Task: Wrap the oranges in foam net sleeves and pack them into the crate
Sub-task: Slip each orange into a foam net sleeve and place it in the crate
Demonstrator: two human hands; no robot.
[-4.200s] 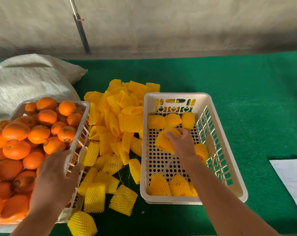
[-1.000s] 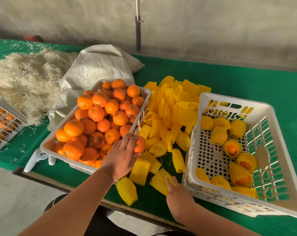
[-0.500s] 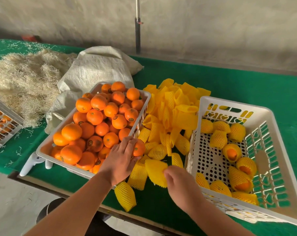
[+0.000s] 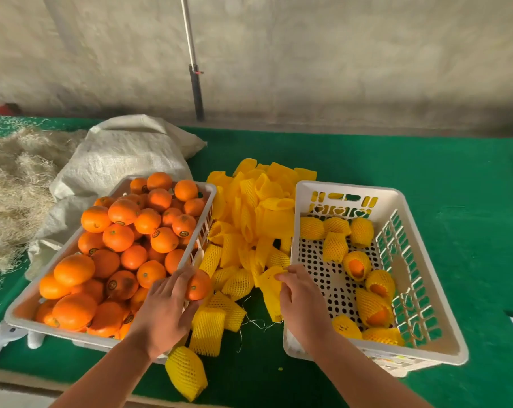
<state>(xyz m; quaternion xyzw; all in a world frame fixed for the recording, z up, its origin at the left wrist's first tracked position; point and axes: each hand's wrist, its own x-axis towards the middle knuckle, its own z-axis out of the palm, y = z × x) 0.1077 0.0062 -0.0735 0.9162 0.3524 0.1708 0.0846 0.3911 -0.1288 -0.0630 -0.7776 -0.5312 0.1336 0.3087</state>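
My left hand (image 4: pixel 164 312) curls around one orange (image 4: pixel 198 285) at the near right corner of the full basket (image 4: pixel 23 315), fingers over its top and thumb beneath. My right hand (image 4: pixel 299 301) pinches the upper edge of a yellow foam sleeve (image 4: pixel 271 293) between thumb and fingertips, and the sleeve hangs down just beside the crate (image 4: pixel 426 353). The orange and sleeve are near each other but apart. More loose sleeves (image 4: pixel 249 219) lie heaped on the green table (image 4: pixel 426 169) between basket and crate. Inside the crate, wrapped oranges (image 4: pixel 356 263) sit along the far end, right side and near end. A white sack (image 4: pixel 123 154) lies behind the basket, beside straw (image 4: pixel 14 187).
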